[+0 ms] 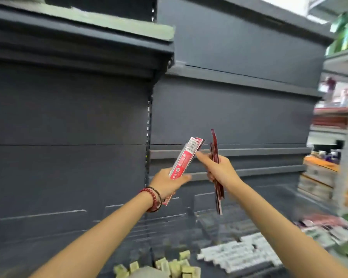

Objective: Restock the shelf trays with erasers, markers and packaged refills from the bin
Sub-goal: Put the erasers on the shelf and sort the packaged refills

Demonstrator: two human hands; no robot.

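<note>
My left hand (168, 182) grips a stack of long red-and-white refill packs (186, 157), tilted up to the right. Edge-on in my right hand (219, 167) is a second bunch of dark red refill packs (216, 155), which hang down past the wrist; its index finger points at the left stack and touches it. Both hands are raised in front of the dark shelf back panel. Below, clear shelf trays (207, 219) hold small olive erasers (175, 266) at the bottom centre and rows of white markers (239, 253) to the right.
Dark grey shelving (68, 117) fills the view, with an upper shelf edge (88, 43) overhead at left. More packaged goods (325, 227) lie at the lower right. Stacked boxes (319, 177) and another aisle's shelves stand at far right.
</note>
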